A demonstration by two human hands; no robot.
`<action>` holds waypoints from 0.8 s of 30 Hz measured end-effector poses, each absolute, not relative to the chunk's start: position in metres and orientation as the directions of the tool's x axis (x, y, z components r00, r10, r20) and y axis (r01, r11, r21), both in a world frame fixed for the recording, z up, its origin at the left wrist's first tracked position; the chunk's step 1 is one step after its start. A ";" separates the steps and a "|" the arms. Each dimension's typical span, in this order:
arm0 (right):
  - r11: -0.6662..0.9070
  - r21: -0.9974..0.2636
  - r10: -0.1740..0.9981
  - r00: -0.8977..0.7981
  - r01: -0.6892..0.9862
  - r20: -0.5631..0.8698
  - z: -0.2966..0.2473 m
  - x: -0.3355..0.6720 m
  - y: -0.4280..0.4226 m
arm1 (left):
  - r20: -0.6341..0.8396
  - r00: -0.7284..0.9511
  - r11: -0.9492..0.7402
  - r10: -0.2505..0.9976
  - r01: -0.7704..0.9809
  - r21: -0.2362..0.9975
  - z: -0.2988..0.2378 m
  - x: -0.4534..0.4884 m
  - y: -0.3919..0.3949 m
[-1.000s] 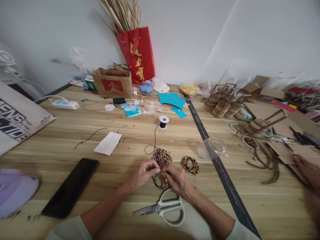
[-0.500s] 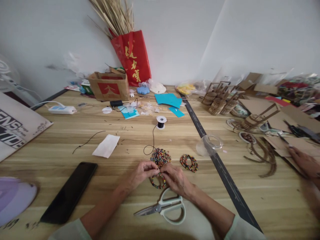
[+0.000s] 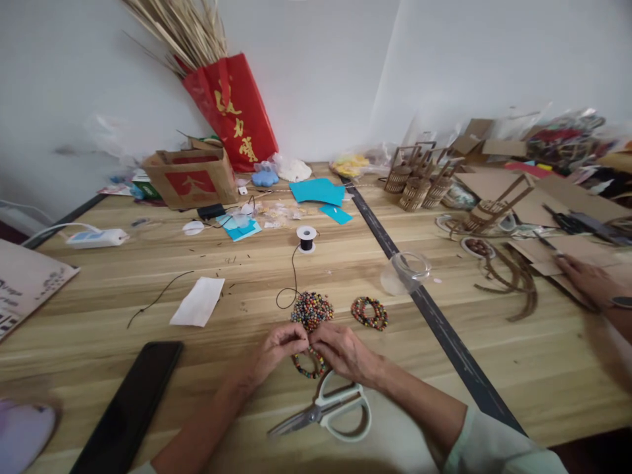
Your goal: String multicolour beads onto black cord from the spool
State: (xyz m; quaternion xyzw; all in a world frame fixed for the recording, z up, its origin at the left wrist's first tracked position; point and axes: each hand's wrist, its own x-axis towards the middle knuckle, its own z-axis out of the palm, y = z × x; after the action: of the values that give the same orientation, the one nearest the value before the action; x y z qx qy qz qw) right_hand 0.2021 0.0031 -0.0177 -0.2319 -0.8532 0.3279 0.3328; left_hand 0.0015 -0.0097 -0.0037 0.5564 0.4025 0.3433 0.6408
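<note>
The loop of beads [image 3: 309, 376] mixes red, yellow, green and black, as do the bead pile [image 3: 312, 311] and the bead coil [image 3: 379, 320]. The cord [image 3: 295, 266] is black, the spool [image 3: 307, 234] white; the scissors [image 3: 314, 414] pair pale green handles with grey blades. Streaky grain patterns the tan tabletop [image 3: 257, 276]; gold characters mark the red bag [image 3: 254, 108].

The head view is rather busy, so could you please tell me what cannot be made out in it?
All in the head view:
Bead loop: its top, where the ends may meet, is hidden by the fingertips of the left hand and right hand.
Bead pile: beads too small to count.
Phone: near end cut off by the bottom edge.
Purple thing: cut off by the left edge.
Box: front wall hides its bottom.
</note>
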 end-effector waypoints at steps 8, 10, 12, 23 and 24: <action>0.727 -0.635 0.609 -0.671 0.261 0.422 -0.020 0.206 0.008 | -0.243 0.399 0.230 0.884 0.081 0.970 -0.002 0.000 -0.008; 0.738 -0.619 0.609 -0.660 0.268 0.439 -0.019 0.207 0.008 | -0.261 0.384 0.246 0.886 0.088 0.965 -0.003 0.000 -0.007; 0.746 -0.600 0.611 -0.656 0.289 0.444 -0.017 0.207 0.007 | -0.271 0.377 0.255 0.886 0.093 0.962 -0.004 0.000 -0.007; 0.798 -0.495 0.567 -0.704 0.343 0.428 -0.007 0.208 0.001 | -0.226 0.357 0.167 0.906 0.190 0.968 -0.011 0.005 -0.011; 0.804 -0.475 0.564 -0.712 0.358 0.418 -0.008 0.209 0.001 | -0.221 0.362 0.150 0.905 0.215 0.965 -0.009 0.006 -0.012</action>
State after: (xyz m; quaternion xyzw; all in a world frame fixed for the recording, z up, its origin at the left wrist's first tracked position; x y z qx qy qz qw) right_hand 0.2087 0.0012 -0.0077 -0.2540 -0.9070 0.1829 0.2818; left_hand 0.0063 -0.0119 -0.0086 0.5814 0.4817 0.2948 0.5857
